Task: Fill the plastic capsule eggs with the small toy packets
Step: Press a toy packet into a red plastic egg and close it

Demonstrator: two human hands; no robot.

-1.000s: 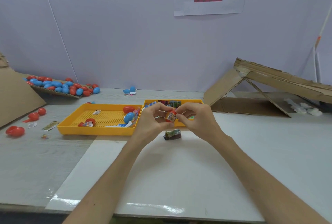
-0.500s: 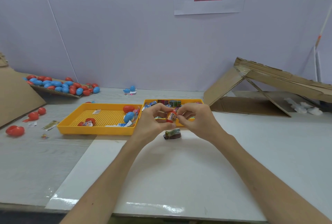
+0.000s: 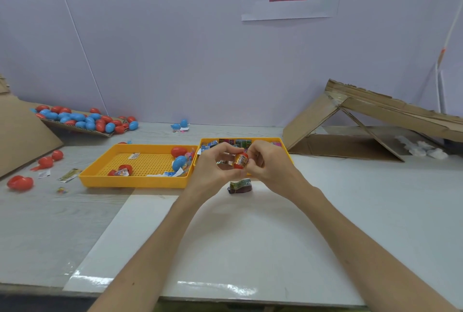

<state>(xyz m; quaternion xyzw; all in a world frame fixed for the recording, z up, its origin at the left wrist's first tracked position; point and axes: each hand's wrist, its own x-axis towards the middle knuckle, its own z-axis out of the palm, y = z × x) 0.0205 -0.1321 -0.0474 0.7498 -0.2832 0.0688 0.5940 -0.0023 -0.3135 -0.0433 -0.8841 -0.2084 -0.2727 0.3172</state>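
Currently | red capsule egg (image 3: 241,160) with packet is pinched between fingers of left hand (image 3: 215,169) and right hand (image 3: 269,165), above right yellow tray (image 3: 288,155) | risk: uneven squeeze, packet is caught in seam, egg is dropped onto desk (image 3: 250,236)

A pale grey table (image 3: 37,231) carries a glossy white board (image 3: 250,236) on its near right part. Two yellow trays (image 3: 135,181) sit side by side at the middle. A small packet (image 3: 240,186) lies on the board just near the right-hand tray. Loose red eggs (image 3: 20,182) lie at the left, folded cardboard (image 3: 350,146) at the far right.
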